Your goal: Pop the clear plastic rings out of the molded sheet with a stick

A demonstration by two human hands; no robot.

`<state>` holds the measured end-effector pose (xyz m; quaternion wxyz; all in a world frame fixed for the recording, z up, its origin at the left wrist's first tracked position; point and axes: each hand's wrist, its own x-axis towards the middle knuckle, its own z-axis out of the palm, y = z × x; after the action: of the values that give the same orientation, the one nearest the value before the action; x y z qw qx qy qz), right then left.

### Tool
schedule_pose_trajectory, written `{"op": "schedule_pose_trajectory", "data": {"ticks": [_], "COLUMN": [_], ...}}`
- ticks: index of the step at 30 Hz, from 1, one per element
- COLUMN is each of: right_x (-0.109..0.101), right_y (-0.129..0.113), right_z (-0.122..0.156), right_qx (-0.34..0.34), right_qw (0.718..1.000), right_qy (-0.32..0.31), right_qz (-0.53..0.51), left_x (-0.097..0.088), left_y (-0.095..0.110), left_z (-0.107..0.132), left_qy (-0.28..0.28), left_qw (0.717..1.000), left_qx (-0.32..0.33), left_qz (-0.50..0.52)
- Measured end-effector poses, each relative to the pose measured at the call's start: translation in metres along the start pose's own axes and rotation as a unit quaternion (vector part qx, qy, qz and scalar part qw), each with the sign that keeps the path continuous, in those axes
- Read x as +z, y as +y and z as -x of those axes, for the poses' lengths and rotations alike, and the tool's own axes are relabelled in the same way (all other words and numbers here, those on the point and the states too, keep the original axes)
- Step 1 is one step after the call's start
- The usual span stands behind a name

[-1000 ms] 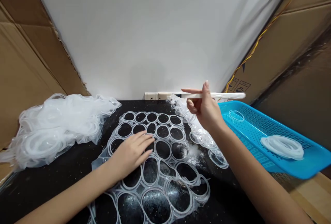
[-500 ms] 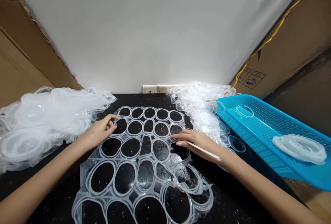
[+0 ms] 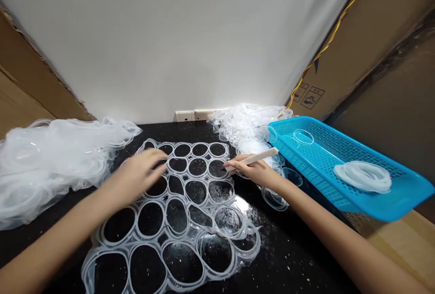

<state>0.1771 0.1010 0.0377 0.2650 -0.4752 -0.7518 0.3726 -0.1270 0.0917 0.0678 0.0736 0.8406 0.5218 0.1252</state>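
My left hand (image 3: 134,178) hangs open and blurred over the clear plastic ring sheet (image 3: 207,193); my right hand (image 3: 254,171) pinches a white stick (image 3: 253,159) above the sheet's edge; beyond, a blue perforated tray (image 3: 319,180) and a carton's printed handling icons (image 3: 311,98)

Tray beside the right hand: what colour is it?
The tray is bright turquoise blue with a perforated pattern, shown best in the head view.

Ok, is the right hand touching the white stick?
Touching: in the head view, the right hand grips the white stick in its fingers.
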Motion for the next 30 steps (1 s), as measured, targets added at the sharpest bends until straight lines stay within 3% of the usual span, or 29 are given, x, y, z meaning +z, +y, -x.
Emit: {"op": "schedule_pose_trajectory", "data": {"ticks": [3,6,13,18,25,30], "right_x": [0.003,0.005,0.005,0.007,0.012,-0.002], "right_y": [-0.001,-0.001,0.006,0.005,-0.006,-0.008], "right_z": [0.002,0.004,0.004,0.004,0.003,0.007], "right_qx": [-0.007,-0.012,-0.036,-0.030,0.001,-0.001], "right_qw": [0.999,0.999,0.998,0.996,0.996,0.990], "right_qy": [-0.028,-0.050,-0.057,-0.082,-0.087,-0.127], "right_qz": [-0.015,-0.014,-0.003,0.003,0.031,0.068], "left_x": [0.025,0.050,0.077,0.086,0.086,0.083], "left_y": [0.059,0.087,0.078,0.080,0.079,0.078], "left_z": [-0.007,-0.012,-0.006,0.000,0.000,0.001], "left_qy": [-0.104,-0.131,-0.045,0.006,-0.015,-0.067], "left_qw": [0.981,0.959,0.951,0.957,0.954,0.957], "left_qx": [0.163,0.237,0.283,0.267,0.283,0.274], "left_qz": [-0.022,-0.082,-0.115,-0.116,-0.094,-0.063]}}
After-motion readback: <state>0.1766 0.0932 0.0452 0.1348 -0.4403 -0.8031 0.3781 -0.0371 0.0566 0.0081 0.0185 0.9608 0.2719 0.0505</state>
